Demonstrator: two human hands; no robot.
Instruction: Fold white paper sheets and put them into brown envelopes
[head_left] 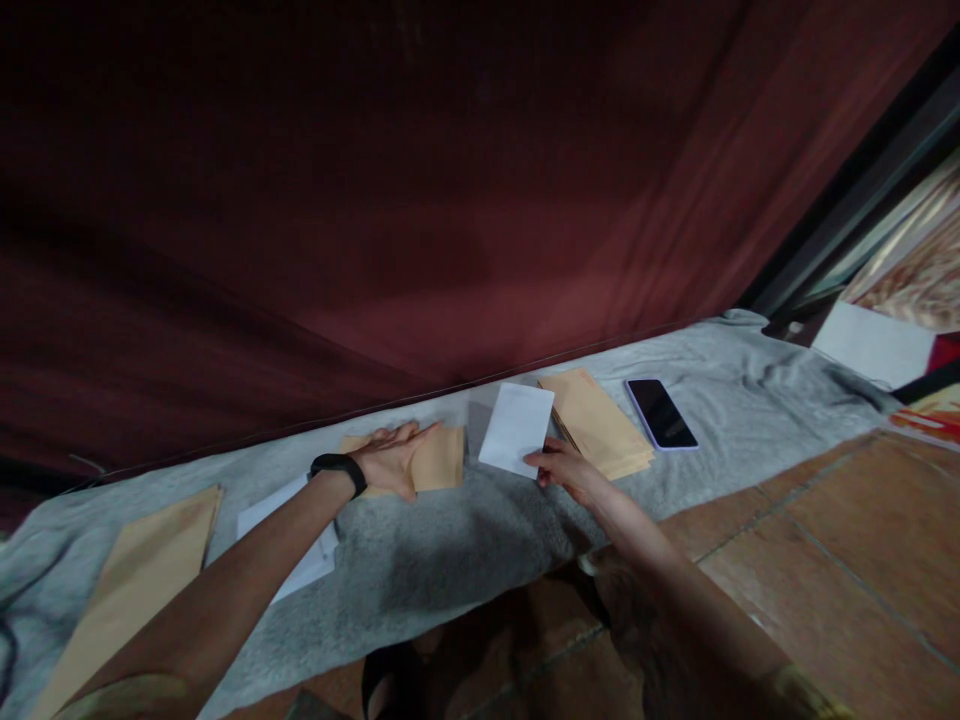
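Note:
My left hand (394, 462) lies flat with spread fingers on a brown paper envelope (442, 458), pressing it to the grey cloth. A dark band circles that wrist. My right hand (564, 468) pinches the lower right corner of a white sheet of paper (516, 428), which is tilted a little above the cloth. Just right of the sheet is a stack of brown envelopes (600, 420), partly behind my right hand. Under my left forearm, more white papers (311, 570) lie partly hidden.
A phone (663, 414) in a pale purple case rests right of the stack. Larger brown envelopes (142, 560) lie at the far left. Grey cloth (465, 560) runs along a dark red curtain (480, 250). Tiled floor (840, 540) shows at the lower right.

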